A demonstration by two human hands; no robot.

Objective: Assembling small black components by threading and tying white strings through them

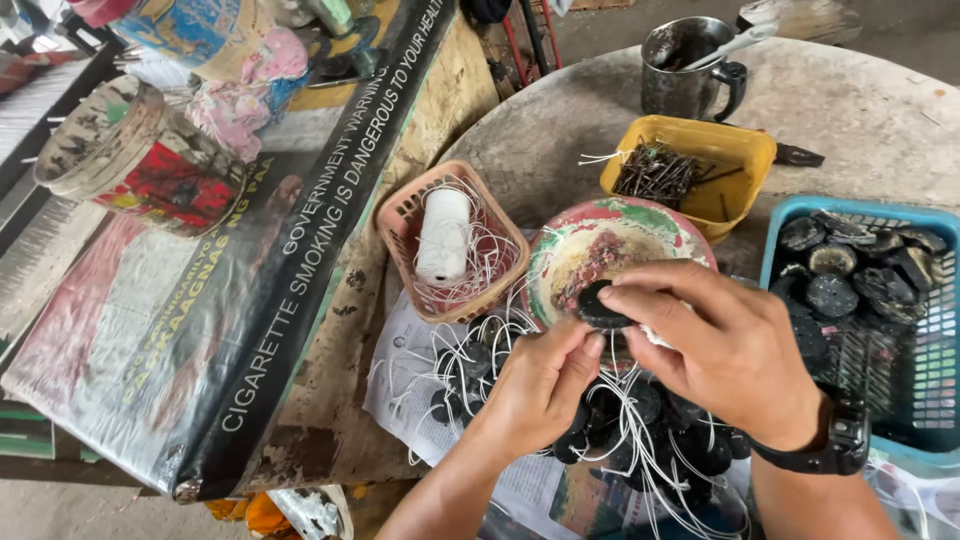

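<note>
2 hands pinched 1 black disc; more discs filled the blue basket, string roll sat in the pink basket.

A single head-worn camera looks steeply down and forward from close above the round tabletop. Both hands sit low at 6 o'clock, near the lens; the tabletop's far edge lies toward 12 o'clock.
</note>
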